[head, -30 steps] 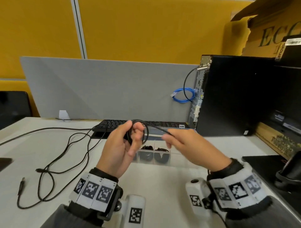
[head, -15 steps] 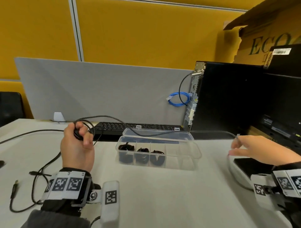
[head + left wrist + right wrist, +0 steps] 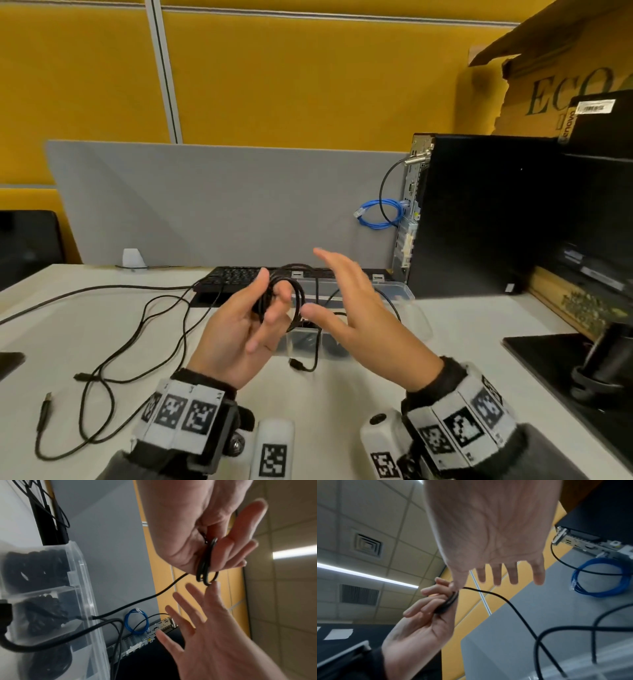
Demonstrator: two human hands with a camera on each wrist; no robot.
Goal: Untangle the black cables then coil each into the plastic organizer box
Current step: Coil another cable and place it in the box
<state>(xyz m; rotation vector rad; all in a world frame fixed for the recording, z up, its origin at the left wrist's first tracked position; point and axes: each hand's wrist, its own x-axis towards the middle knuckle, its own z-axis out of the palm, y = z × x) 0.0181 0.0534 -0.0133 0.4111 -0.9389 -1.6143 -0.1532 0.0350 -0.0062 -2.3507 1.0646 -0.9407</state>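
Observation:
My left hand (image 3: 270,306) is raised in front of the clear plastic organizer box (image 3: 400,294) and pinches a small coil of black cable (image 3: 297,295) between thumb and fingers. In the left wrist view the coil (image 3: 205,566) hangs below the thumb. The cable's loose tail drops to a plug (image 3: 296,364) on the table. My right hand (image 3: 330,284) is just right of the coil, fingers spread and straight, holding nothing; its thumb tip (image 3: 455,586) touches the coil (image 3: 449,602). Coiled black cables (image 3: 36,568) fill compartments of the box (image 3: 80,582).
More loose black cables (image 3: 137,329) lie tangled on the white table at left, with a USB plug (image 3: 46,407) near the front edge. A black keyboard (image 3: 236,275) sits behind the box. A black computer tower (image 3: 486,212) and a monitor stand (image 3: 603,363) are at right.
Half a second ago my hands were far apart with the cable stretched between them. Now they have come together in front of the box, and my right hand has let the cable go.

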